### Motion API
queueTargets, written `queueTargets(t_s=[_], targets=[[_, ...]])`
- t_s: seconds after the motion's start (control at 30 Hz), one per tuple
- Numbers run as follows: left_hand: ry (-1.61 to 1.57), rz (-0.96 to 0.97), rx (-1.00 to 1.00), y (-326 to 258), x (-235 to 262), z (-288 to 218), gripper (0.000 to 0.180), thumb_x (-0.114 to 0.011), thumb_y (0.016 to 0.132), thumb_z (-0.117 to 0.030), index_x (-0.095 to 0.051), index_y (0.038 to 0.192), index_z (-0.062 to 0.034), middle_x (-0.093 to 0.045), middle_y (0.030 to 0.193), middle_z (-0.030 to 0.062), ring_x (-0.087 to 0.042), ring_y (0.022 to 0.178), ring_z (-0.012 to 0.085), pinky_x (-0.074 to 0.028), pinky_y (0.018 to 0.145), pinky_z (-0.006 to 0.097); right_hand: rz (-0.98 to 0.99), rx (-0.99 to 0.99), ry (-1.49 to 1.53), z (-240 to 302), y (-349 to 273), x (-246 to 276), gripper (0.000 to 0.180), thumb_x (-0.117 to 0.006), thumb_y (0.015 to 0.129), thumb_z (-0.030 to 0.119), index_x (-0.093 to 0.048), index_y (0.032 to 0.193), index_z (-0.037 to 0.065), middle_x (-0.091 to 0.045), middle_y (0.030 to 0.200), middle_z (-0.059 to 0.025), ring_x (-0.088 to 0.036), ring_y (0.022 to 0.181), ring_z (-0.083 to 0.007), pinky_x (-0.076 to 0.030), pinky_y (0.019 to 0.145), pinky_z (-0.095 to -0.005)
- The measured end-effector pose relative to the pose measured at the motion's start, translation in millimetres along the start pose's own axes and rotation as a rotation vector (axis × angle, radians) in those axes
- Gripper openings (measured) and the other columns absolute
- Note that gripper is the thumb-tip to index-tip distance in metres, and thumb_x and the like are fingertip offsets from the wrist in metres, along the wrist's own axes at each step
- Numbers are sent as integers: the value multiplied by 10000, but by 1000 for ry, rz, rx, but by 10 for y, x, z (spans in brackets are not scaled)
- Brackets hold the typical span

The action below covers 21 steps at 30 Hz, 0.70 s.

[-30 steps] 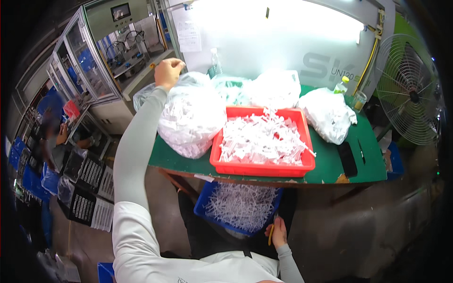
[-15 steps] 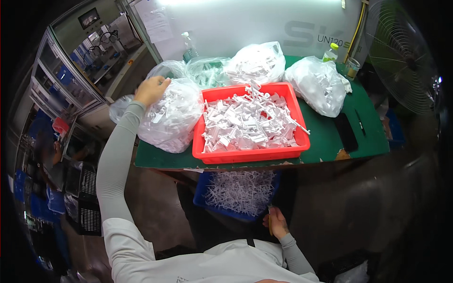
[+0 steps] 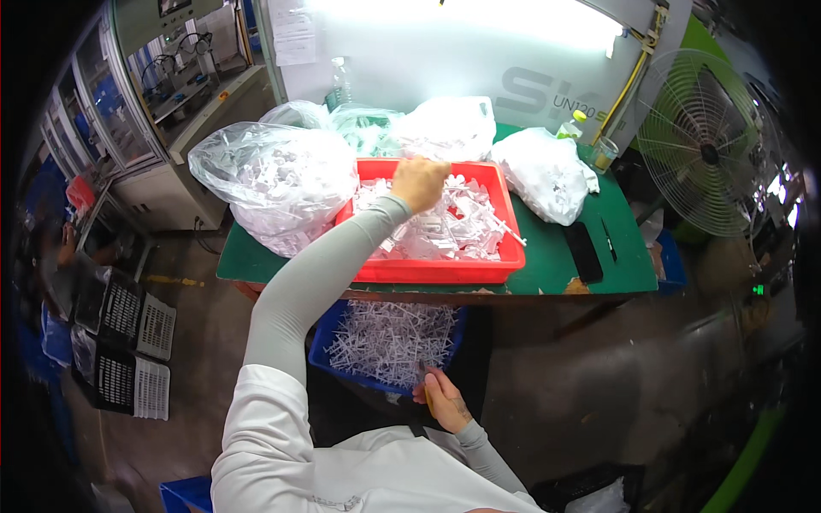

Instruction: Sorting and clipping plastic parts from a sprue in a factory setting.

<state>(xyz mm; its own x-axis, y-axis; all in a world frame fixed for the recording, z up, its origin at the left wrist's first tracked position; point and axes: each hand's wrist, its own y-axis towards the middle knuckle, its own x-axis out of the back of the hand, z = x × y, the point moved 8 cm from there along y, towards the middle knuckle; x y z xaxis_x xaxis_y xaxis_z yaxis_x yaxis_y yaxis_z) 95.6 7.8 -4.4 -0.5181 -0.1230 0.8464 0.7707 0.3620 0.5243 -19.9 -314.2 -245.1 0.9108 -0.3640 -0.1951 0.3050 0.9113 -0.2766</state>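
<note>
My left hand (image 3: 419, 183) is above the far part of a red tray (image 3: 428, 272), its fingers curled in. Whatever is in it, if anything, I cannot make out. White plastic parts (image 3: 453, 232) are heaped in that tray. Low at the table's front, my right hand (image 3: 445, 403) is closed round a small yellow-handled tool (image 3: 428, 398) with a grey tip. Just beyond this hand is a blue bin (image 3: 321, 359) full of thin white plastic sticks (image 3: 393, 338). Left of the tray stands a bulging clear bag (image 3: 286, 184) of white parts, its mouth open.
More bags of white parts, one at the back (image 3: 445, 128) and one at the right (image 3: 543, 175), stand on the green table (image 3: 547, 256). A dark phone (image 3: 584, 252) and a pen (image 3: 609, 240) lie near its right end. A large fan (image 3: 708, 145) is beyond. Black crates (image 3: 124, 308) are at left.
My left hand has moved right, from the clear bag to over the red tray. The bag's mouth now stands up open. My right hand stays low beside the blue bin with the yellow-handled tool.
</note>
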Motion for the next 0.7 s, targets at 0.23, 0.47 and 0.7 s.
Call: queueTargets(t_s=[0.23,0.47,0.7], targets=[[-334,-184,-130,-227,344,-614,223,-651,815,-173,-699,1023,-106,-706,917,134,-663,910,334,-522,806,438,-201,-191,145,-462,-216,413,418,-399,1069,367,-543,1266,28,-637,882,-46,-625,793,-128,-524,759,-262],[-306,-14,-140,-58,18,-1096,196,-671,868,-217,-715,1039,-132,-704,920,96,-644,985,301,-481,865,440,-32,90,-112,333,-185,40,457,-411,1065,370,-496,1338,13,-646,943,-57,-632,868,-147,-528,819,-294],[-773,-353,266,-377,554,-139,289,-719,908,-265,-693,1092,-44,-725,878,70,-633,709,91,-498,607,262,-204,-162,197,-176,-352,320,481,-385,1056,436,-559,1250,31,-640,923,-65,-637,845,-165,-534,816,-322]])
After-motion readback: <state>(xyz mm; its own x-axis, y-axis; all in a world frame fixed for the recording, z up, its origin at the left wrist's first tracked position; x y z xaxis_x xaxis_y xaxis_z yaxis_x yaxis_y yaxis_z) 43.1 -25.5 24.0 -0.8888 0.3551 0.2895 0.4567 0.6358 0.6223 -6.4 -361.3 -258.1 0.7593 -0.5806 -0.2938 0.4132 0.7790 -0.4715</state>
